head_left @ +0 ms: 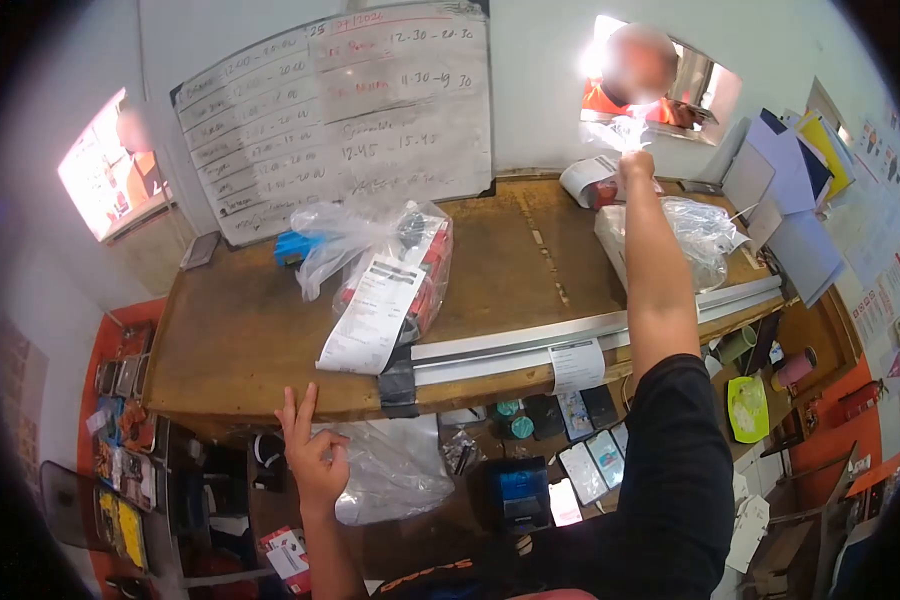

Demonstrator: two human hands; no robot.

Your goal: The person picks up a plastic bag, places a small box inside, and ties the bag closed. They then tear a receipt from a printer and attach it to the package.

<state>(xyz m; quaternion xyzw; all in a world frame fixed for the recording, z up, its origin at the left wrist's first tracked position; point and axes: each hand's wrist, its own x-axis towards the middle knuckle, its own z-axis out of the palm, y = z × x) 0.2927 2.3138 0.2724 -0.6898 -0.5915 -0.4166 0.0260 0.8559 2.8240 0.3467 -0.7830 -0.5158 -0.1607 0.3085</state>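
My right hand (638, 166) reaches far out toward the window opening, its fingers closed on the gathered white plastic top of a bag (618, 132). Just below that top, a receipt (582, 182) and something red show at the back of the counter. Under my forearm sits another clear plastic bag (698, 235). My left hand (315, 455) is raised by the counter's front edge, two fingers stretched up and apart, thumb and another finger curled toward each other. Beside it, a clear plastic bag (395, 475) lies below the counter edge; nothing shows between those fingers.
A tied bag (435, 270) with a long receipt (370, 310) stands on the wooden counter (230, 330). A person (630, 85) is beyond the window. Several phones (595, 465) lie on the lower desk, near a lime-green tray (747, 408). A whiteboard (410, 130) leans behind.
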